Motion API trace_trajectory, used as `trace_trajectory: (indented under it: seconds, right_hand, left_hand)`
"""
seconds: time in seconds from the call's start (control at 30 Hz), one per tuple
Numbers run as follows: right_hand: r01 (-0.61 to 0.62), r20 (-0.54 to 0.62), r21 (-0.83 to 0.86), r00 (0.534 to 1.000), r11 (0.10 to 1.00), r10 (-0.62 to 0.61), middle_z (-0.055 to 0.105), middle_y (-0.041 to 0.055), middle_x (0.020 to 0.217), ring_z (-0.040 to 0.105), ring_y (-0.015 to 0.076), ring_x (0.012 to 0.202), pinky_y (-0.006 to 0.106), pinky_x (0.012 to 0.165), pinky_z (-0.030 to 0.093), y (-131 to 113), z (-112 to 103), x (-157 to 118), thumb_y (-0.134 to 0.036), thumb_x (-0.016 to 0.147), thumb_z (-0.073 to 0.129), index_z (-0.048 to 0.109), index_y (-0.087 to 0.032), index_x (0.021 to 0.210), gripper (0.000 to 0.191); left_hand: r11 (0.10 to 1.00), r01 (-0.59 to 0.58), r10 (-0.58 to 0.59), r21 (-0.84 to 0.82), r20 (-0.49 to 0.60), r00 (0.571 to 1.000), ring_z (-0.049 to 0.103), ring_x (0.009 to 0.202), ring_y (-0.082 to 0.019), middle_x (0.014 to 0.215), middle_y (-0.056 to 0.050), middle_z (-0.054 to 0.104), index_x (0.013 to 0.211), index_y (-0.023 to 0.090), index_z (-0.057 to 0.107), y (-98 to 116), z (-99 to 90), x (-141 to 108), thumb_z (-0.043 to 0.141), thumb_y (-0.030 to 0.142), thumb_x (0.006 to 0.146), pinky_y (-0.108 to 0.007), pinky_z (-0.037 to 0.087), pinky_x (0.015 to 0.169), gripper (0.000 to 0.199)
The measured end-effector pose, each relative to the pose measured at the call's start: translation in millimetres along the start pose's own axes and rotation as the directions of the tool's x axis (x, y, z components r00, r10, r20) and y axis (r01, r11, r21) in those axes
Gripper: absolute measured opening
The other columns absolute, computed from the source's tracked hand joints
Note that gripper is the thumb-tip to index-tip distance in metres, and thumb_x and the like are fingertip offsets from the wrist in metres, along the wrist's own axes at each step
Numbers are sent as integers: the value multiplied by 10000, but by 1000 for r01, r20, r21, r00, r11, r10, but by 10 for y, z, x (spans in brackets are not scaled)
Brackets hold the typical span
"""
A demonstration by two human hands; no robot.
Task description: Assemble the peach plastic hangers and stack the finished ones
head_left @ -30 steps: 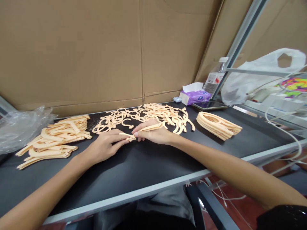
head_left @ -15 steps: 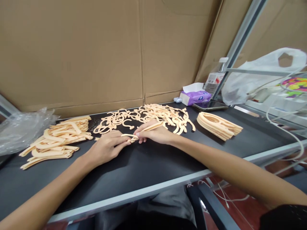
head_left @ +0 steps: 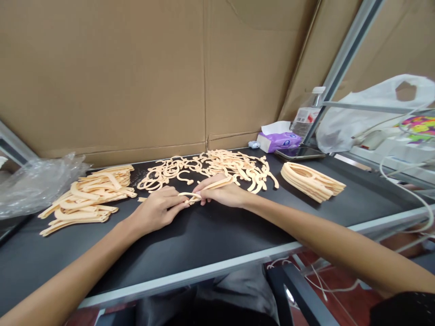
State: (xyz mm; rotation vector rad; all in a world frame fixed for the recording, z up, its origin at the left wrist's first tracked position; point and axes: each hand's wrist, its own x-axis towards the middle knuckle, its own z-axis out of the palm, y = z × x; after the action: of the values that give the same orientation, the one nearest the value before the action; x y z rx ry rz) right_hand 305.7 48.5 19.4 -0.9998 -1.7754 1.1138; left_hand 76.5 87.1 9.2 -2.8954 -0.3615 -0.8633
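Observation:
Both hands meet over the black table, in front of the loose peach parts. My left hand (head_left: 158, 208) is closed, pinching one end of a peach plastic piece that looks like a folding-hanger part (head_left: 190, 195). My right hand (head_left: 220, 194) is closed on the other end, its fingertips touching the same piece. A longer arm of peach plastic (head_left: 219, 183) lies along the back of my right fingers. Whether it is joined to the pinched part is hidden by the fingers. Just behind the hands lie curved hook-shaped pieces (head_left: 170, 170) and a heap of curved peach pieces (head_left: 234, 164).
Left is a pile of flat peach hanger arms (head_left: 91, 194) beside clear plastic wrap (head_left: 44, 179). A neat stack of folded peach pieces (head_left: 306, 180) stands right. Behind are a purple tissue pack (head_left: 282, 141), a phone (head_left: 301, 153) and a bottle (head_left: 307, 115). Cardboard (head_left: 136, 77) walls the back.
The view has shifted slightly, so everything sits a little further right and lower. Both hands keep nearly the same grip on the piece, with only slight finger movement.

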Motion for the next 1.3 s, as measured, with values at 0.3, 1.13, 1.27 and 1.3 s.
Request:
trace_trajectory:
  seconds: [0.3, 1.13, 1.27, 1.3]
  right_hand:
    - [-32, -27, 67, 999, 997, 34, 708, 45, 651, 648, 135, 565, 232, 535, 471, 28, 26, 17, -265, 740, 670, 750, -113, 778, 176]
    - [-124, -100, 172, 985, 977, 142, 641, -2, 548, 550, 82, 418, 186, 425, 371, 13, 122, 90, -140, 727, 578, 653, -137, 682, 88]
    - [-106, -124, 124, 985, 987, 121, 637, 10, 540, 535, 95, 391, 197, 379, 333, -14, 69, 100, -285, 757, 644, 654, -137, 691, 163]
    - [-85, -162, 90, 982, 992, 98, 625, 9, 527, 528, 99, 387, 206, 380, 339, -23, 48, 95, -332, 766, 653, 655, -138, 683, 211]
  left_hand:
    - [1000, -10, 9, 18, 49, 999, 598, 687, -150, 750, -46, 688, 950, 169, 734, 1, -7, -7, 531, 227, 976, -270, 459, 669, 213]
    - [989, 96, -108, 114, 102, 989, 566, 646, -140, 705, -32, 627, 812, 174, 702, -11, -4, 13, 477, 260, 987, -272, 445, 666, 298]
    - [983, 106, -118, 148, 72, 990, 612, 720, -170, 780, -58, 672, 864, 174, 703, -45, -12, 4, 468, 247, 987, -292, 466, 721, 276]
    - [982, 110, -120, 157, 57, 991, 623, 747, -180, 807, -66, 685, 892, 168, 703, -59, -19, 0, 466, 250, 989, -298, 471, 736, 268]
